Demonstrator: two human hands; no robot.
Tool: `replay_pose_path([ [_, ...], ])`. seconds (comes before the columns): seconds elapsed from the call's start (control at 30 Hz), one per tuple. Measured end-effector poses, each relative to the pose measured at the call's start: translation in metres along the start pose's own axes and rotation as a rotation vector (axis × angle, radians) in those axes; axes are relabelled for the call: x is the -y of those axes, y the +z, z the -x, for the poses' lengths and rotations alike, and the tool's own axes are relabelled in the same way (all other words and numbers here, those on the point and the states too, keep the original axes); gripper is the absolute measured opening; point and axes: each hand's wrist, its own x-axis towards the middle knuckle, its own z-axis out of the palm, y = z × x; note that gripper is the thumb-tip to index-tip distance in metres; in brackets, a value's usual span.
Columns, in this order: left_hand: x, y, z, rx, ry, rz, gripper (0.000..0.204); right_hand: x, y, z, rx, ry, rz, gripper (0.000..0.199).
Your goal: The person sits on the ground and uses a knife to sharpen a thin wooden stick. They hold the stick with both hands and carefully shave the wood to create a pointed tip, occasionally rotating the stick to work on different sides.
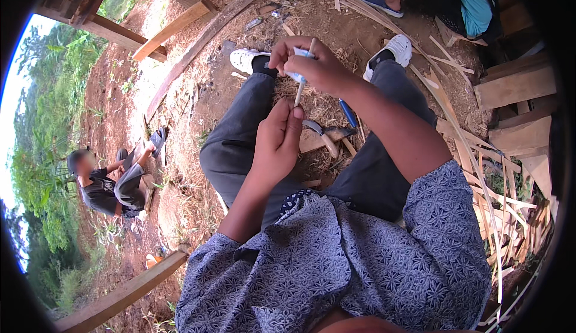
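Note:
My left hand [281, 134] is closed, pinching the lower end of a thin pale stick [298, 95] between thumb and fingers. Above it, my right hand [318, 69] is closed around a folded white and light-blue piece of paper or cloth [302, 53], wrapped about the stick's upper part. The stick's tip pokes out past the wrap, tilted slightly right. On the ground between my legs lies a knife [329, 144] with a curved blade and wooden handle, next to a small wooden board [311, 143]. A blue pen-like tool [347, 113] lies by my right thigh.
Long split strips [447, 102] and stacked wooden boards [519, 87] line the right side. A person in a turquoise top [474, 3] sits at the far right. Another person [111, 183] sits on the slope at left. Wooden beams [120, 294] stand at the left.

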Motion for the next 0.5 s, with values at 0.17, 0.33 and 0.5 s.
replay_pose_path([
  [0.17, -0.008, 0.004, -0.002, -0.035, 0.027, -0.102, 0.017, -0.008, 0.018, 0.008, -0.02, 0.121, -0.109, 0.022],
  [0.33, -0.01, 0.003, -0.004, -0.095, 0.121, -0.237, 0.017, 0.014, -0.008, -0.01, -0.141, -0.038, -0.033, 0.02],
  [0.5, -0.007, 0.004, -0.01, -0.11, 0.201, -0.311, 0.006, -0.004, 0.032, 0.014, 0.019, 0.124, -0.131, 0.021],
])
